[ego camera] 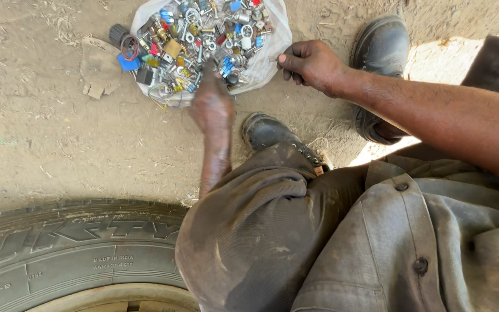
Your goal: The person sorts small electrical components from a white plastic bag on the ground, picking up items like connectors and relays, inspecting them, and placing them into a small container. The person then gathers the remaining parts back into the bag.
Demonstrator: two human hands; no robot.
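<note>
- Our left hand (212, 107) reaches into the heap of small metal parts (203, 40) on the white plastic sheet (270, 49) at 12 o'clock; motion-blurred, so we cannot tell how its fingers are set.
- Our right hand (313, 63), at 1 o'clock, fingers curled together, pinches a thin pin (273, 59) at the sheet's edge.
- Risk, as we judge: raking the loose heap could flick pieces into the dirt (59, 133), where they would be hard to find.

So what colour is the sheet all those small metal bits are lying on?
White: the sheet under the small metal bits, clearest in the head view.
</note>
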